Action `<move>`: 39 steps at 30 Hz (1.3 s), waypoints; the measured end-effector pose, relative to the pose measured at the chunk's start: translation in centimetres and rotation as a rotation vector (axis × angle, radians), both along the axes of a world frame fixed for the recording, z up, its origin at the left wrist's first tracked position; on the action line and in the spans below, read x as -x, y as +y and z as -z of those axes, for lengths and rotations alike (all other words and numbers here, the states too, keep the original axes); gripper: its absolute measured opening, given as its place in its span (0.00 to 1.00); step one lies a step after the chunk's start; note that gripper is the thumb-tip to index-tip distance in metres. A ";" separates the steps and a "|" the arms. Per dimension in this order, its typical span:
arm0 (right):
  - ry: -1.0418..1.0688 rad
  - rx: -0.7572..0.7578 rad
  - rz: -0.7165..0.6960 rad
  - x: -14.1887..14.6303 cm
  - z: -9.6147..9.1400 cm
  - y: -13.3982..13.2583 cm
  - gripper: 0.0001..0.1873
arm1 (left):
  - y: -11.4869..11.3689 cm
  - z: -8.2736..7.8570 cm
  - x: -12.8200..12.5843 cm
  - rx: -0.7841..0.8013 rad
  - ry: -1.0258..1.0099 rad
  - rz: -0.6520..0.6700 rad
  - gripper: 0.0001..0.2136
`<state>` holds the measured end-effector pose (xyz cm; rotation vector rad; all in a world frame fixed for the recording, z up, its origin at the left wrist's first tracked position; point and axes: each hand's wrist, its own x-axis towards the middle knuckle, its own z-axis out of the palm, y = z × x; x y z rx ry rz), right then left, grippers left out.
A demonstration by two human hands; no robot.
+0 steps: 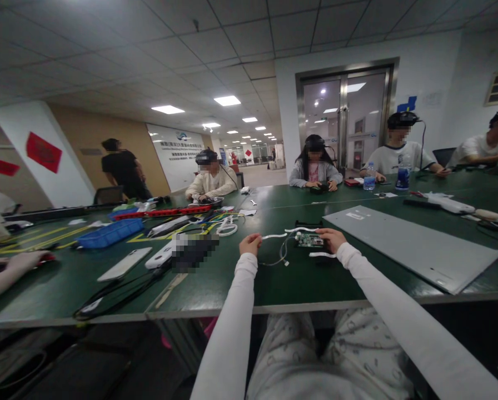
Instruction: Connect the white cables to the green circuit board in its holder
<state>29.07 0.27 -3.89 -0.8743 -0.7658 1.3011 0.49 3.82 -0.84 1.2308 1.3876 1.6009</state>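
Observation:
My left hand [250, 244] is closed in a pinch on the end of a white flat strip [274, 236], which points right toward a green circuit board [309, 239]. My right hand [332, 239] grips the board at its right edge, fingertips beside a second white strip [301, 229] along the top. Another white strip [322, 255] sticks out below the board, under the right hand. Thin grey wires with a small white connector [286, 263] hang from the board's left side. Behind the board is a black frame-like part [314, 224], partly hidden.
A large grey panel [411, 244] lies to the right. On the left are a white phone [124, 264], a white power strip [165, 251], a blue tray [110, 232] and a coiled white cable [227, 226]. Several people sit around the green table [215, 289]; another person's arm [13, 273] rests far left.

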 end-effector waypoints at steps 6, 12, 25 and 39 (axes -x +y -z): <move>0.001 0.008 -0.016 0.0 0.0 -0.2 0.13 | 0.4 0.0 4.7 0.080 0.116 -0.366 0.11; -0.020 0.010 -0.024 -0.2 0.3 0.0 0.13 | -1.2 -0.5 9.2 0.154 0.554 -0.487 0.09; -0.058 0.003 -0.054 -0.4 0.8 0.3 0.14 | -2.2 -0.9 9.4 0.427 0.917 -0.545 0.09; -0.109 -0.024 -0.117 -0.3 0.7 0.4 0.14 | -2.5 -2.0 3.3 0.008 0.988 -0.209 0.08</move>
